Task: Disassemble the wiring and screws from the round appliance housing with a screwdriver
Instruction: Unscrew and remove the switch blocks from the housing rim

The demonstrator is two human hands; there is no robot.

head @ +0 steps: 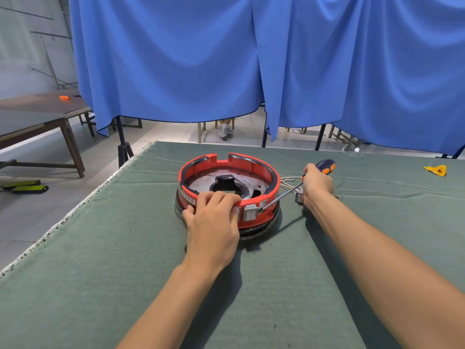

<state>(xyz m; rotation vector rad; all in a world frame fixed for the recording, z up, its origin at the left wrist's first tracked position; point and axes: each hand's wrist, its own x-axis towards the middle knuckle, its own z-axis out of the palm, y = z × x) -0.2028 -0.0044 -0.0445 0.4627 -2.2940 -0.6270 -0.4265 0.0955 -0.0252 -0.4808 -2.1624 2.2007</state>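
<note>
- I see the round appliance housing point(227, 190), red with a metal plate inside and a chrome ring at its base, sitting on the green-covered bench point(100, 248), toward the far middle.
- My left hand point(214, 220) grips the near rim of the housing: fingers curled over the top edge, thumb against the outer wall on the left.
- Just right of that hand, a white rocker switch point(250, 213) is set in the housing's near outer wall.
- My right hand point(315, 183) is wrapped round the screwdriver point(284, 193), whose dark blue and orange handle sticks out beyond the hand to the far right.
- The screwdriver's shaft slants down and left; its tip meets the housing's outer wall just right of the switch. I cannot tell whether it sits in a screw.
- Pale wires point(286, 181) loop out of the housing's right side, between it and my right hand.
- A small grey metal part point(299, 197) lies at the right hand, partly hidden by it.
- A yellow triangular piece point(436, 170) lies well apart on the bench's far right.
- Blue curtains point(226, 59) hang behind the bench; beneath them a seated person's feet point(224, 131) show.
- Wooden tables point(37, 117) stand to the left, one with a small orange object point(64, 97) on it.
</note>
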